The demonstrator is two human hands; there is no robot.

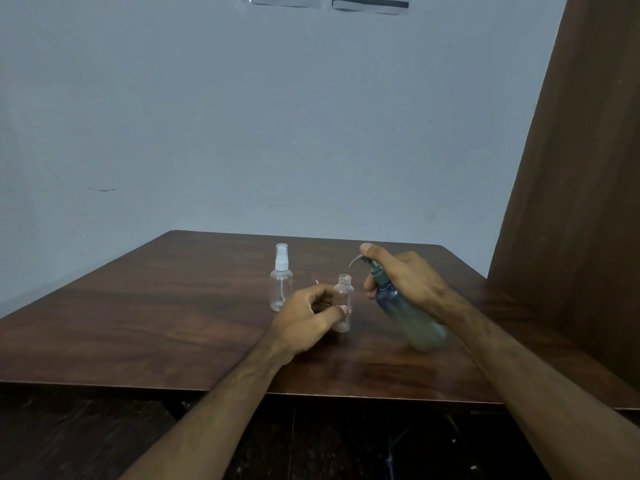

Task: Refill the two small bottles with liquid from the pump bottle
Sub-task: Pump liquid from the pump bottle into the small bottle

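The right hand's fingers (372, 289) curl round the neck of the pump bottle (407, 315), thumb laid on top of the pump head, whose spout (355, 260) points left. That right hand (407, 284) tilts the bottle, its long axis leaning up and left toward the open bottle (343, 303). The left hand (308, 318) pinches this uncapped bottle upright on the table (173, 306), thumb and fingers clamped on its sides. The spout tip sits above and just right of the open mouth, so a small leftward shift should line them up. The capped bottle (281, 284) stands untouched just left, apparently empty.
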